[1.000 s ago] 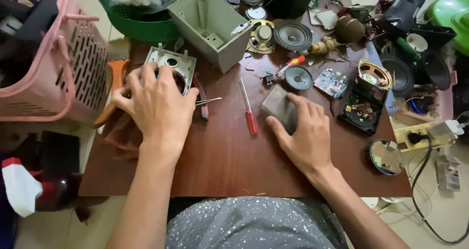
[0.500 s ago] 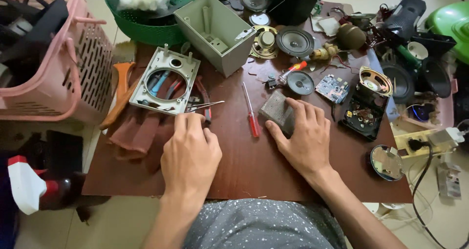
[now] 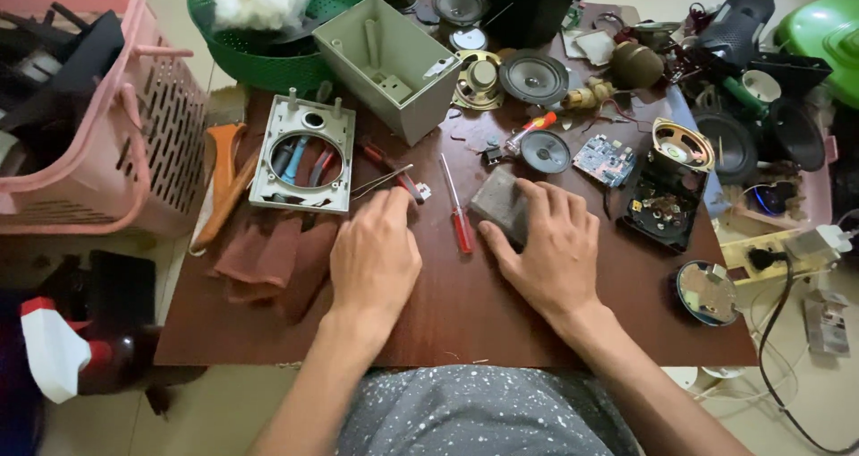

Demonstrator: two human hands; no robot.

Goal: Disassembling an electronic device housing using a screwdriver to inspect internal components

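Starting at the far left, a pink basket [image 3: 98, 143] stands at the edge of the brown tabletop [image 3: 465, 317], with orange-handled pliers [image 3: 219, 183] lying just beside it. Next comes a grey speaker front panel [image 3: 302, 154] with a round opening, resting above a crumpled brown cloth [image 3: 268, 259]. The left hand [image 3: 376, 255] lies palm down, fingers loosely curled and holding nothing, its fingertips touching a pair of metal tweezers [image 3: 380, 181]. A red-handled screwdriver [image 3: 456, 210] lies between the two hands. The right hand [image 3: 546, 246] rests on a grey block [image 3: 499, 204], fingers wrapped over its near edge. Beyond it sit a small loose speaker [image 3: 545, 151], a blue circuit board [image 3: 604, 160] and a black housing [image 3: 664, 210].
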